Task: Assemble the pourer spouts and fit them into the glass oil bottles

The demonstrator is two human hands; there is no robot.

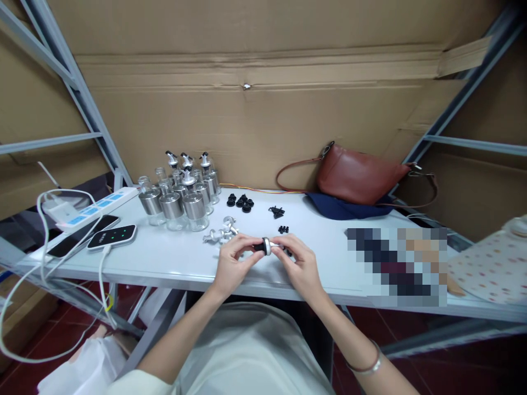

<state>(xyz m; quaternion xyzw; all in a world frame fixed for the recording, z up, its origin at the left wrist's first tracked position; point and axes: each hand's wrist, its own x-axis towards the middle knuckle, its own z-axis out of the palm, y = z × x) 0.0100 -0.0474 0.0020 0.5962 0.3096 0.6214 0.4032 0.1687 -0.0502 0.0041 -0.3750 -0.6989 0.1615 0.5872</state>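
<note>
My left hand (233,262) and my right hand (298,262) meet over the near edge of the white table (164,258). Between their pinched fingertips they hold a small pourer cap (265,246) with a silver ring and a black end. Just behind my left hand lie a few loose metal spouts (220,232). Small black stoppers (241,201) and other black bits (277,211) lie farther back. A cluster of several glass bottles with steel bands (181,192) stands at the back left, some with pourers fitted.
Two phones (112,236) with white cables and a power strip (99,206) lie at the left. A brown leather bag (358,175) on dark blue cloth sits at the back right. Cardboard walls and metal shelf struts surround the table.
</note>
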